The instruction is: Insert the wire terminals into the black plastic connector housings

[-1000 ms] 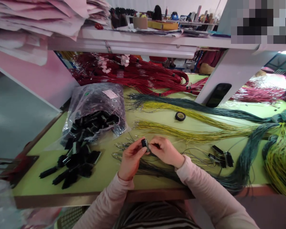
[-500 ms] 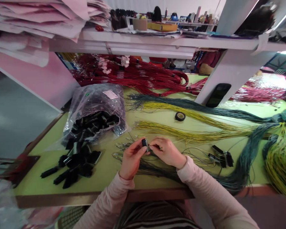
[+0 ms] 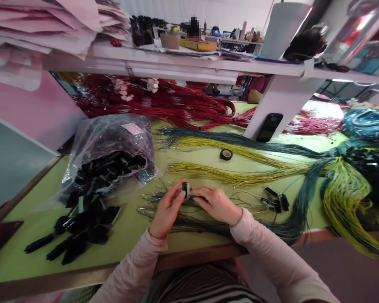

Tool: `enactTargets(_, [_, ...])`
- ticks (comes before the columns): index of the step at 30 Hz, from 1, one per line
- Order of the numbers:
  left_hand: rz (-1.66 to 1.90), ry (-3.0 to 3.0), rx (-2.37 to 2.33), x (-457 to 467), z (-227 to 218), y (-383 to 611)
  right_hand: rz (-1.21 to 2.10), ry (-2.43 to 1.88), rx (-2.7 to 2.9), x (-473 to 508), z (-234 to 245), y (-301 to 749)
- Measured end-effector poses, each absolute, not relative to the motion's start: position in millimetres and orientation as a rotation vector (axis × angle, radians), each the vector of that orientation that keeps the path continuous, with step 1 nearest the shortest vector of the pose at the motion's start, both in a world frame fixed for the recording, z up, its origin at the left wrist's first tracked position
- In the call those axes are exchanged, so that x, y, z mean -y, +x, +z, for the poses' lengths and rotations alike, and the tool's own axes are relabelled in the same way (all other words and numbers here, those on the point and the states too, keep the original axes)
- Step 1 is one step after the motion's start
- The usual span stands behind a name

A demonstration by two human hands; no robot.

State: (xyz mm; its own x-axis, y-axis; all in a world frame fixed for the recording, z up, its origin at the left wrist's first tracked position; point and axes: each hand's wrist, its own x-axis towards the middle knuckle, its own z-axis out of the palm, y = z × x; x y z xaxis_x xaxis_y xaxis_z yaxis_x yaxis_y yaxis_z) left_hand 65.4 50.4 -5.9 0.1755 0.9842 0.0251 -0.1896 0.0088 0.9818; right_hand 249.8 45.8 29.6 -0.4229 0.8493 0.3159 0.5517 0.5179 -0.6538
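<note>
My left hand (image 3: 166, 209) holds a small black connector (image 3: 185, 189) with a pale face between thumb and fingertips, raised over the table. Just right of it, my right hand (image 3: 217, 204) is closed in a pinch on a thin wire (image 3: 192, 195), its tip close to the connector's pale side. Whether the wire enters the connector is too small to tell. Beneath both hands lies a bundle of dark green wires (image 3: 205, 225) with metal-tipped ends at the left. More black connectors (image 3: 85, 223) are heaped to the left, spilling from a clear plastic bag (image 3: 113, 134).
Yellow wires (image 3: 214, 170) and dark green wires (image 3: 240, 141) stretch across the table behind my hands. A roll of black tape (image 3: 226, 154) lies among them. Black connectors with wires (image 3: 276, 200) sit at the right. A phone (image 3: 270, 127) leans on the shelf's post (image 3: 263, 103).
The view has swung right, so the scene sits further left. My right fingertips have drawn slightly away from the connector, which my left hand still holds.
</note>
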Motion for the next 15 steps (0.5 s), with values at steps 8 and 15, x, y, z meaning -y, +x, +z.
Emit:
enactTargets(8, [0.478, 2.601, -0.996, -92.3, 0.2, 124.3, 0.710, -1.196, 1.543, -23.1, 40.7, 290.8])
enactTargets(15, [0.298, 2.681, -1.106, -126.0, -29.3, 145.2, 0.161, -1.594, 1.001, 14.8, 21.9, 382.8])
